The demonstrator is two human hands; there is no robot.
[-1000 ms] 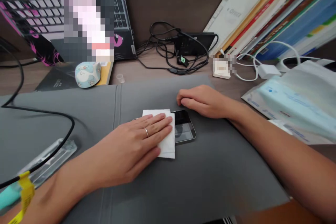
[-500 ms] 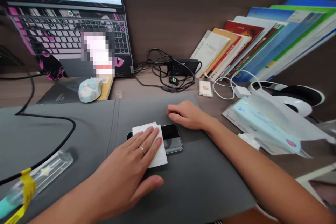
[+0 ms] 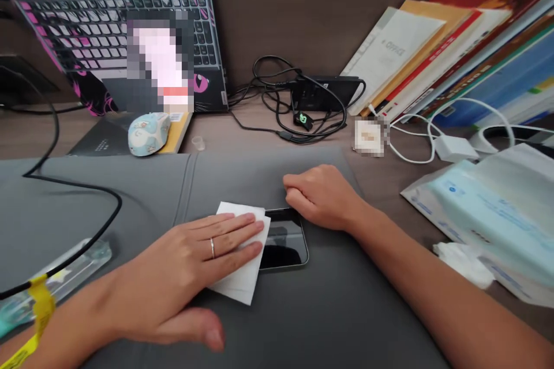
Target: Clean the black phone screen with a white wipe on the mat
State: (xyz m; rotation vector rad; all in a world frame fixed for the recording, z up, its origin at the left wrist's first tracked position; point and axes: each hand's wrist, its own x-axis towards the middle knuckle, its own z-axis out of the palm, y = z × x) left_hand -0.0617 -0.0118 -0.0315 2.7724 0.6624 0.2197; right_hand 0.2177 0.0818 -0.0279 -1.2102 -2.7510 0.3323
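My left hand point(image 3: 186, 265) lies flat with its fingers stretched out, pressing on a folded white tissue point(image 3: 242, 285). A ring circles one of its fingers. Beneath the tissue is a phone point(image 3: 283, 242), screen up on the grey desk mat point(image 3: 329, 300); its left part is covered and the glossy right part shows. Just beyond the phone's upper right corner, my right hand point(image 3: 322, 196) rests on the mat in a loose fist. Nothing shows in its curled fingers.
Behind the mat stand a laptop point(image 3: 95, 40), a patterned mouse point(image 3: 148, 134) and tangled black cables with a power adapter point(image 3: 326, 95). Leaning books point(image 3: 398, 40) and a tissue pack point(image 3: 476, 202) are at right. A black cable point(image 3: 116, 207) crosses a clear plastic case point(image 3: 78, 262) at left.
My left hand and the tissue have slid left across the phone, and the hand has turned a little. My right hand keeps its loose fist. The view has tilted down and come closer.
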